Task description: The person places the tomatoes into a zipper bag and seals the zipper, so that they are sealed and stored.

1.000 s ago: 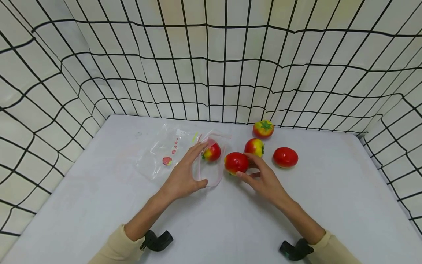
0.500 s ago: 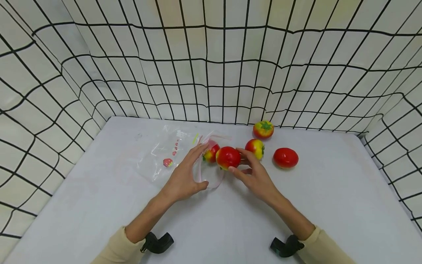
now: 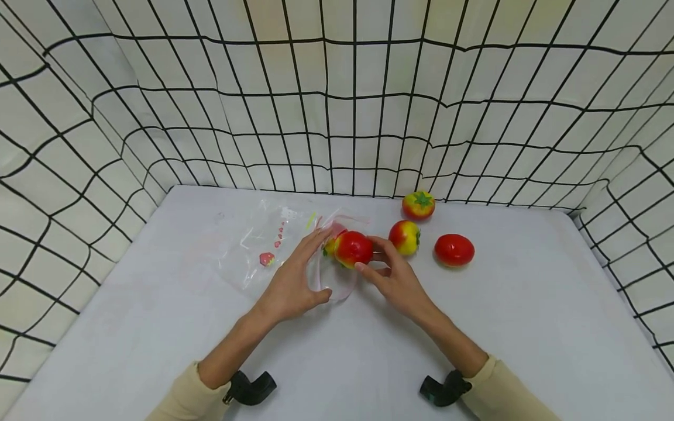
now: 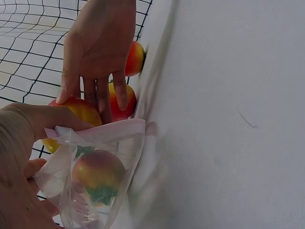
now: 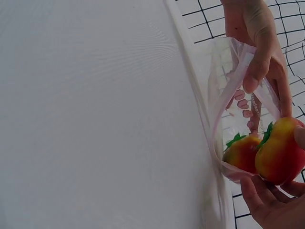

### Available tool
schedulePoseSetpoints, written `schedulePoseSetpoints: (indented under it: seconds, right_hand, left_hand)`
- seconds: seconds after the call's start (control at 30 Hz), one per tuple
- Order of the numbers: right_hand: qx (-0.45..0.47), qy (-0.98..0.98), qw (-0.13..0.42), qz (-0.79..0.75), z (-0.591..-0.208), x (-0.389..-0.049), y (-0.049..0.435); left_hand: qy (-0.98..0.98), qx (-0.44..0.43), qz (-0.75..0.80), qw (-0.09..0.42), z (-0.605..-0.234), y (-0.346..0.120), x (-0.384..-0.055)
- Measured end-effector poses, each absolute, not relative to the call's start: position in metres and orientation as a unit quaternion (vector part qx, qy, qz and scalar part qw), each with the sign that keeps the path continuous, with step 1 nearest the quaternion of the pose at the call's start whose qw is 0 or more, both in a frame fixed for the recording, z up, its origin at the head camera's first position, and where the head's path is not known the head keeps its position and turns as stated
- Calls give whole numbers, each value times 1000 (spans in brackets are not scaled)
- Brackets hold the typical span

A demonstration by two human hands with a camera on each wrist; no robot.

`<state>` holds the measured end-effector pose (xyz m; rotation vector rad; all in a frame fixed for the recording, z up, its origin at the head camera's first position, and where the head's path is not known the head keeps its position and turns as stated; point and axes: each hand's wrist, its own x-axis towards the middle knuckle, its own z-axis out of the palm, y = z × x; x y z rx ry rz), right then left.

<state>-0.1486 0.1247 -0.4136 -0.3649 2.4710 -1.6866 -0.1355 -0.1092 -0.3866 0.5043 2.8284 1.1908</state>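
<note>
A clear zip plastic bag (image 3: pixel 243 248) with red strawberry prints lies at centre left, its pink-edged mouth towards the right. My left hand (image 3: pixel 289 285) holds that mouth wide, thumb at the near edge and fingers at the far edge. One red-yellow tomato (image 4: pixel 97 174) with green leaves is inside the bag. At the mouth, my right hand (image 3: pixel 396 280) grips a second tomato (image 3: pixel 354 249) between thumb and fingers. In the right wrist view this held tomato (image 5: pixel 283 155) overlaps the bagged one, its green stem end pointing into the bag.
Beyond the right hand are two red-yellow tomatoes, one nearer (image 3: pixel 404 237) and one farther back (image 3: pixel 418 206). An oval red tomato (image 3: pixel 454 250) lies to their right. Black netting (image 3: pixel 355 117) over white walls surrounds the white table (image 3: pixel 526 304) at the back and sides.
My right hand has carried its tomato leftwards from beside the other tomatoes to the bag's mouth, where it now partly covers the bagged tomato. The left hand has stayed in place.
</note>
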Motion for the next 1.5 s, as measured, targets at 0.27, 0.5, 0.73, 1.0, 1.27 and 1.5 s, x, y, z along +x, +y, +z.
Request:
schedulePoseSetpoints:
  seconds: [0.27,0.5,0.73,1.0,1.27,1.5]
  right_hand:
    - [-117,820,55,-558,-408,-152,116]
    - [-115,824,51,-553,-410,-152,113]
    - [-103,838,41,-535,-409,-153,110]
    - [-100,834,33,-542,-410,-155,107]
    - [-108,836,26,-537,-410,-155,103]
    - [-114,845,6,-523,-409,-157,99]
  left_hand:
    - [907,177,382,2,-389,-109,-139]
    - [909,171,380,0,-389,-109,-137]
    - [906,175,386,-5,-387,-108,-137]
    - [903,183,389,-11,-386,-108,-137]
    - [898,183,400,-10,-387,-110,-136]
    - [900,187,394,-20,-387,-109,-136]
